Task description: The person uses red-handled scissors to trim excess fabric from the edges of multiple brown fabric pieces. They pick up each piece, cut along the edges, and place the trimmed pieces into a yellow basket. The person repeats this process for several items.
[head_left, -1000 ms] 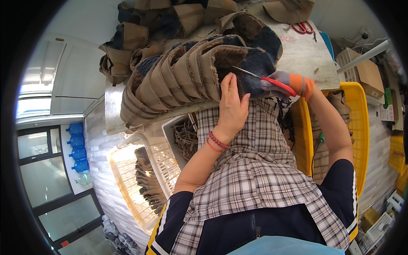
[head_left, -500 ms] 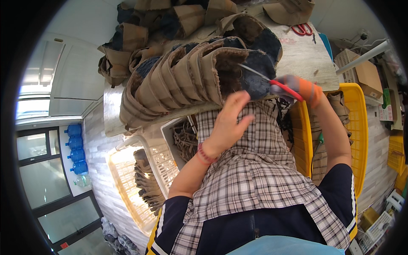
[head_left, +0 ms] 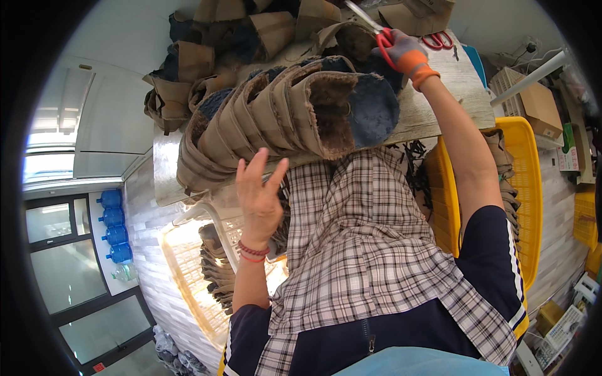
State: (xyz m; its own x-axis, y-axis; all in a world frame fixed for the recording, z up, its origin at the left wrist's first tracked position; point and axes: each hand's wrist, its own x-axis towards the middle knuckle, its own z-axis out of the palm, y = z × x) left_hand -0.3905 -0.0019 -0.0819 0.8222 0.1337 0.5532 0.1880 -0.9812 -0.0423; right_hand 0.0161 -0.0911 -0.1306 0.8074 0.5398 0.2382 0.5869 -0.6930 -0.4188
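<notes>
A row of nested tan fabric pieces [head_left: 257, 119] with fuzzy brown lining and dark blue ends lies along the table's near edge. They look like unfinished winter caps. My left hand [head_left: 260, 203], bare, hovers just in front of the row with its fingers spread and nothing in them. Beyond the row's right end, my right hand [head_left: 406, 55], in a grey and orange glove, grips red-handled scissors [head_left: 384, 42]. The blades point up and to the left, over more tan pieces [head_left: 355, 39].
Behind the row, other tan and blue pieces [head_left: 269, 34] are heaped on the table [head_left: 439, 113]. A second pair of red-handled scissors [head_left: 439, 41] lies at the far right. A yellow basket [head_left: 530, 188] stands below right, a white basket [head_left: 182, 269] below left, each holding tan pieces.
My right hand has lifted the scissors from the front piece and carried them away, up over the table. My left hand has drawn back leftward from that piece.
</notes>
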